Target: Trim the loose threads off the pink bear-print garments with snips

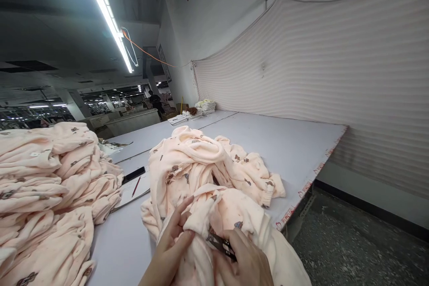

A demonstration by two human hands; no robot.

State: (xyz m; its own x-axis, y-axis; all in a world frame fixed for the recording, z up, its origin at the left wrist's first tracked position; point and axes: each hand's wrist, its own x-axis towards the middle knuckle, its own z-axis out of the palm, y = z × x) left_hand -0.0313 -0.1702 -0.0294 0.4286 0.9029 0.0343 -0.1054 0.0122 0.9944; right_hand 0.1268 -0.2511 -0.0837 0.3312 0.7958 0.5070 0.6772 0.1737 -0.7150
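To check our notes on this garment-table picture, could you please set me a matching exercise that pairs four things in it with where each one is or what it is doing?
Things:
1. left hand
2. right hand
3. black phone
4. folded white stacks

Places or states:
A. at the far end of the table
B. holds a small dark tool against the fabric
C. lies flat beside the big garment pile on the left
D. grips a fold of the peach garment

Pairs: 1-D, 2-B, 3-C, 4-A.
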